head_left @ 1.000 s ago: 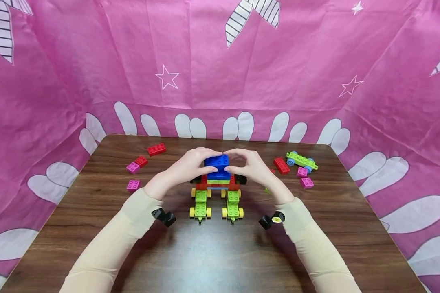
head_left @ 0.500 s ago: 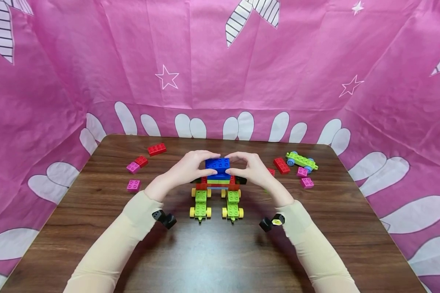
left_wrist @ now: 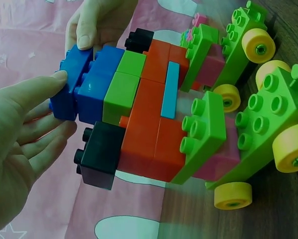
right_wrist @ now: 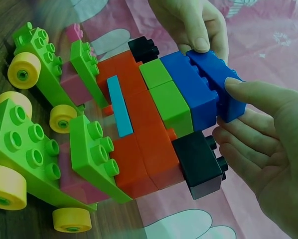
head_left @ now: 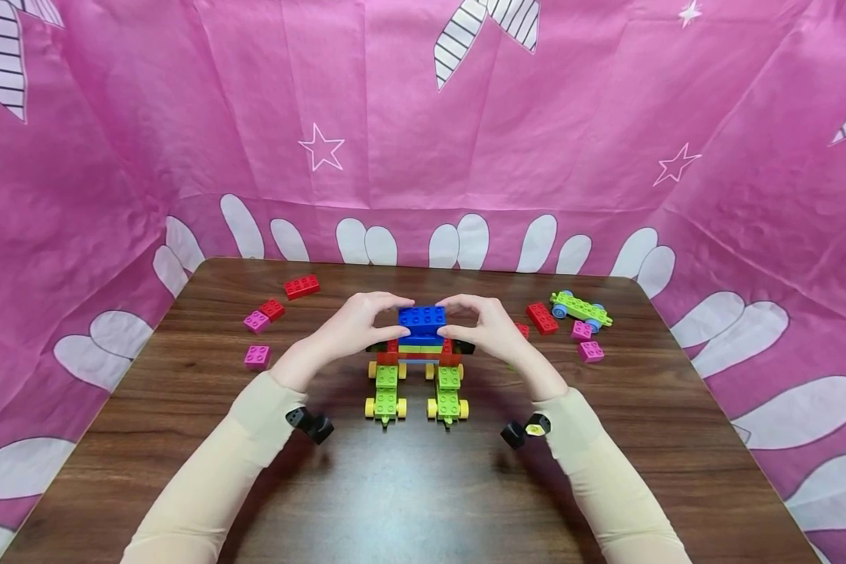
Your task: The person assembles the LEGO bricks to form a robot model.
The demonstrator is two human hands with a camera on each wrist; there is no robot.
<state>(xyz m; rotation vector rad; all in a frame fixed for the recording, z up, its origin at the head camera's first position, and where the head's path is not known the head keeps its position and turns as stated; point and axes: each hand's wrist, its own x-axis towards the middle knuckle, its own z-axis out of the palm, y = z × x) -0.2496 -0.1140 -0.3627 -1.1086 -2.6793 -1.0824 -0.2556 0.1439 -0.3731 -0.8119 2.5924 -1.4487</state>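
Both hands hold a blue brick (head_left: 423, 316) at the top of a toy-brick model. My left hand (head_left: 356, 325) pinches its left end and my right hand (head_left: 489, 329) its right end, thumbs on the near side. In the left wrist view, studs show between this brick (left_wrist: 69, 87) and the lower blue brick (left_wrist: 101, 79), so the two are not flush. Below come green bricks (right_wrist: 171, 102), red bricks (right_wrist: 154, 134) and black bricks (right_wrist: 199, 157) at the sides. Two green wheeled bases (head_left: 385, 401) with yellow wheels carry the model.
At the left of the wooden table (head_left: 423, 493) lie red bricks (head_left: 301, 287) and pink bricks (head_left: 257, 357). Over on the right are a red brick (head_left: 542, 318), pink bricks (head_left: 591, 351) and a green wheeled base (head_left: 580, 310) with blue wheels. A pink curtain (head_left: 395, 117) surrounds the table.
The top blue brick has come down and slightly right, onto or close over the lower blue brick. Both hands moved with it, keeping their grip. The wheeled bases stayed in place.
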